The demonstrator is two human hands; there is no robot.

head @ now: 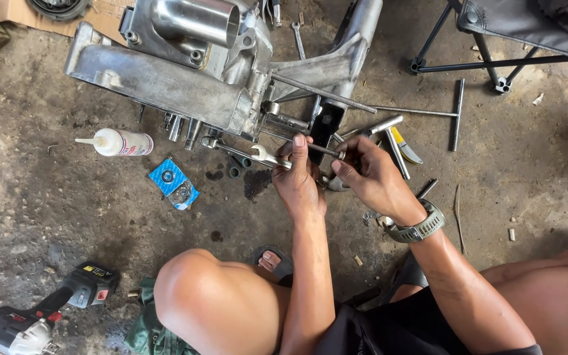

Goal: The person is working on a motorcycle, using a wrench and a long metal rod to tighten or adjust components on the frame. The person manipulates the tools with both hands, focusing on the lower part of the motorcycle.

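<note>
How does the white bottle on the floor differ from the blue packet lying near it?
The white bottle is round, lies on its side and ends in a pointed nozzle; the blue packet is flat, square-cornered and partly see-through. The bottle lies nearer the metal engine casing. Both rest on the dirty concrete floor, untouched by either hand.

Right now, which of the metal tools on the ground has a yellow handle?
The tool with the yellow handle lying just beyond the right hand. The T-shaped wrench and the small spanner near it are bare grey metal all over.
</note>
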